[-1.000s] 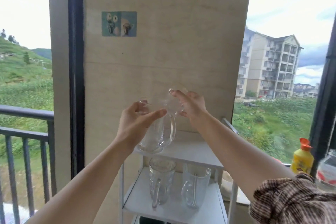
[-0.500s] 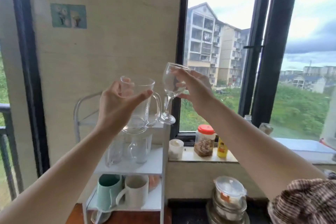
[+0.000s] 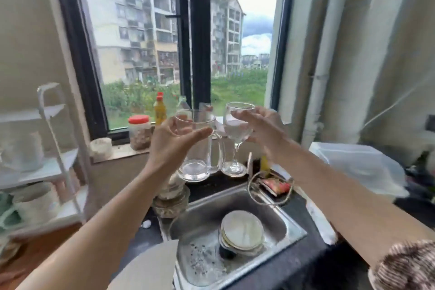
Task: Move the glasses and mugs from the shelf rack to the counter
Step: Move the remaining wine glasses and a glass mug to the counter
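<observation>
Sink with plates below glass mug in left hand fingers, wine glass in right hand fingers.

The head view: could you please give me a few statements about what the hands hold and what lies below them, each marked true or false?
1. The left hand holds a clear glass mug. True.
2. The right hand holds a green ceramic cup. False: it holds a clear wine glass by the bowl.
3. Both glasses are held above the counter behind the sink. True.
4. The sink is bare. False: a stack of plates lies in it.
5. The red-lidded jar stands on the window sill. True.
</observation>
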The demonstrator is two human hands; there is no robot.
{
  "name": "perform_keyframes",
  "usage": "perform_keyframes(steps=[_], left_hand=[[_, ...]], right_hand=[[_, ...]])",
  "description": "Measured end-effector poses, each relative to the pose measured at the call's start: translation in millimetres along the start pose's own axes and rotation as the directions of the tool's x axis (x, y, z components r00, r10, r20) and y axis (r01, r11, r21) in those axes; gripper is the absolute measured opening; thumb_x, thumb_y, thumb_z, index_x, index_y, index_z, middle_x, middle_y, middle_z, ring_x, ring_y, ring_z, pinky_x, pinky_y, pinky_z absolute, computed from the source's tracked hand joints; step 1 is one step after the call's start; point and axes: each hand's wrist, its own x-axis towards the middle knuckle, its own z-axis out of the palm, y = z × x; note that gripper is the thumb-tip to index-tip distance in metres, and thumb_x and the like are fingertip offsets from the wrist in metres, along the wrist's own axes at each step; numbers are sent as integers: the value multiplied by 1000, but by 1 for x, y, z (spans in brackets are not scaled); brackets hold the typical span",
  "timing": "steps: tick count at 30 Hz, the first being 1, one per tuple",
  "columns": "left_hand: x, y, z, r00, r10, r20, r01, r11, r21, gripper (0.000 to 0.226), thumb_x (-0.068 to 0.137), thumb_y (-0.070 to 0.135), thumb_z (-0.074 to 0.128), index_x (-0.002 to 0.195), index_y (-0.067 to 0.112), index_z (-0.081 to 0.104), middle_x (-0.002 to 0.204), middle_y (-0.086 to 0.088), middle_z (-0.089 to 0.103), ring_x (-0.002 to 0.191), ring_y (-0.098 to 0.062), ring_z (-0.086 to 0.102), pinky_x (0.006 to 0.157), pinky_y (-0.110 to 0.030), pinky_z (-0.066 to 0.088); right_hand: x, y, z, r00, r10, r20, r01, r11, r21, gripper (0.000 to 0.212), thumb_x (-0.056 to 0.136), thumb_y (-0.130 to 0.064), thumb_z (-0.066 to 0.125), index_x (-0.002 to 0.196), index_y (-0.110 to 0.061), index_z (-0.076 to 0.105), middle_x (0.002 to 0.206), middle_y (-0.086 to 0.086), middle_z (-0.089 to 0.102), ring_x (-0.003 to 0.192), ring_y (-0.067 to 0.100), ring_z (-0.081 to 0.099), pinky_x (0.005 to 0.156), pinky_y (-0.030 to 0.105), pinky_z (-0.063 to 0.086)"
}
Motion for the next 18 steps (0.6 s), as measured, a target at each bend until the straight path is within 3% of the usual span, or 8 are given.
perform_keyframes(steps=[2,6,9,12,16,18], left_hand=[[-14,4,54,996,-13,93,19,998,-62,73,46,55,82,107,19,62,88,9,73,84,0,70,61,-7,50],[-36,12,165,954,-24,299,68,988,-136,60,45,43,86,96,21,64,81,9,75,79,-3,72,60,-10,51],[-51,20,249,902,1,433,75,984,-159,59,49,38,90,100,19,65,89,-1,74,81,-8,71,59,-11,50],[-64,29,329,830,57,555,68,977,-202,56,55,34,89,103,21,63,100,3,70,82,-4,68,61,-7,48],[-83,41,431,727,91,680,97,968,-233,64,51,42,84,107,21,62,102,9,67,91,-6,66,74,-16,50],[-91,45,482,671,108,733,111,964,-243,61,50,43,84,104,22,62,97,12,68,86,1,65,67,-9,48]], right_hand=[[-23,13,-58,998,18,-67,-19,1000,-13,71,67,-38,80,124,-4,55,108,10,67,89,18,67,71,32,57],[-66,31,-169,956,86,-282,-97,995,-26,48,74,-29,77,112,-5,63,92,5,65,88,21,62,88,47,53],[-96,41,-244,882,105,-460,-130,991,-22,52,70,-32,80,112,-7,63,106,8,67,98,24,64,87,45,54],[-126,48,-312,813,102,-573,-156,987,-46,64,61,-41,80,112,-8,61,106,4,65,96,22,64,83,42,54],[-156,58,-397,692,101,-715,-216,974,-71,51,70,-30,80,111,-8,60,110,10,66,102,25,64,87,43,54],[-169,66,-438,632,95,-770,-258,962,-94,41,70,-29,81,102,-11,62,105,7,67,99,22,64,89,43,53]])
